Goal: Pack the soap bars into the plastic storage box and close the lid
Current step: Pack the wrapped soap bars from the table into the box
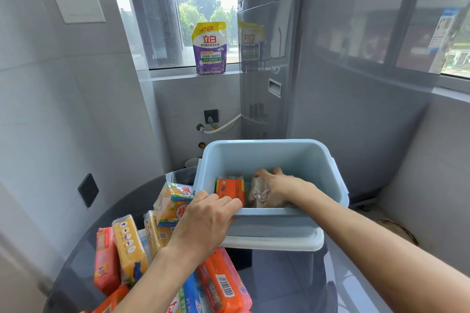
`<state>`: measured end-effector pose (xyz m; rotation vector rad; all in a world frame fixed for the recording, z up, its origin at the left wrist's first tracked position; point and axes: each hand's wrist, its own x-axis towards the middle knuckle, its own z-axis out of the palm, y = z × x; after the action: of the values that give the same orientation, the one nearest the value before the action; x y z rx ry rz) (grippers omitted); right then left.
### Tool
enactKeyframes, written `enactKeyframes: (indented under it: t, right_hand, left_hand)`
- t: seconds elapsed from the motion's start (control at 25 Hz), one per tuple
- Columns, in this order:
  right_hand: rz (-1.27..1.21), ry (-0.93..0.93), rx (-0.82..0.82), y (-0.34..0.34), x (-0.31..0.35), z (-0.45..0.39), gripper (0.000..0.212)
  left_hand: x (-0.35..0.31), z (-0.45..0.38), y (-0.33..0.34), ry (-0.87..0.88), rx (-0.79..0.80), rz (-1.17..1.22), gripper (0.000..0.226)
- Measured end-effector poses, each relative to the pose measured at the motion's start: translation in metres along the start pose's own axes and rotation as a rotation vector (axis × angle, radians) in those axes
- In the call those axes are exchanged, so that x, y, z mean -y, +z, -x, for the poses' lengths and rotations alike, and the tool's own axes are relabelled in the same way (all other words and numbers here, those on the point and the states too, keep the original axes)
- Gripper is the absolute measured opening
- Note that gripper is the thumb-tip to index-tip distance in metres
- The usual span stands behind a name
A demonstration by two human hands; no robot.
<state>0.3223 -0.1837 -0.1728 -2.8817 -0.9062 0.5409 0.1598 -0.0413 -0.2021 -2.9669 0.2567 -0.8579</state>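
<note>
We count one pale blue storage box (269, 160) near the far right edge of the round glass table (76, 269), resting on one white lid (274, 241), and inside it two soap packs: one orange bar (230, 190) and one pale wrapped bar (258, 192). Outside the box, heaped toward the table's near left edge, we can make out about eight more wrapped soap bars (129, 246), orange, yellow and blue, though the overlap keeps the tally from being exact. Two hands are in view, the left hand (206, 221) and the right hand (277, 185), and one detergent pouch (209, 48) stands on the window sill.
</note>
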Motion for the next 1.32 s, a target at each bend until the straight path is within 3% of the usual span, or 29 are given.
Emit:
enactKeyframes:
  t: [0.24,0.32,0.4,0.52,0.6,0.68,0.92,1.0,1.08,1.12,1.2,1.24,1.32]
  right_hand:
    - [0.082,0.147,0.101,-0.018,-0.037,0.019,0.086]
    - [0.209,0.148,0.044,-0.017,-0.029,0.02,0.073]
    - [0.449,0.02,-0.088,-0.011,-0.018,0.017,0.051]
    - [0.593,-0.055,0.036,-0.005,-0.013,0.011,0.037]
    - [0.537,0.075,0.162,-0.007,-0.015,0.006,0.039]
    - [0.477,0.103,0.157,-0.01,-0.011,0.004,0.038]
    - [-0.385,-0.236,-0.255,-0.032,0.007,0.032,0.015]
    - [-0.363,-0.306,-0.341,-0.02,0.03,0.045,0.014]
    - [-0.278,-0.328,-0.435,-0.001,0.051,0.052,0.016]
    - [-0.233,-0.322,-0.481,0.007,0.057,0.054,0.019]
    - [-0.173,-0.286,-0.52,0.015,0.061,0.05,0.029]
    - [-0.172,-0.271,-0.52,0.016,0.061,0.048,0.033]
    - [-0.2,-0.289,-0.489,0.014,0.058,0.046,0.033]
  left_hand:
    - [-0.001,-0.002,0.003,0.022,-0.033,0.024,0.021]
    - [-0.002,-0.005,0.003,0.029,-0.028,0.027,0.021]
    - [-0.002,-0.007,0.004,0.031,-0.027,0.019,0.021]
    - [-0.003,-0.008,0.002,0.014,-0.022,0.022,0.02]
    - [-0.005,-0.013,-0.001,0.008,0.014,0.015,0.019]
    - [-0.005,-0.019,-0.004,0.014,0.065,0.037,0.015]
    - [0.004,-0.033,-0.007,-0.103,0.177,0.231,0.018]
    - [0.015,-0.023,-0.01,-0.168,0.097,0.386,0.038]
    - [0.042,-0.008,-0.015,-0.371,0.007,0.425,0.061]
    - [0.059,0.001,-0.016,-0.481,0.051,0.38,0.072]
    - [0.093,0.011,-0.016,-0.619,0.341,0.094,0.088]
    - [0.105,0.01,-0.014,-0.637,0.5,-0.02,0.089]
    - [0.119,0.004,-0.009,-0.725,0.657,0.025,0.074]
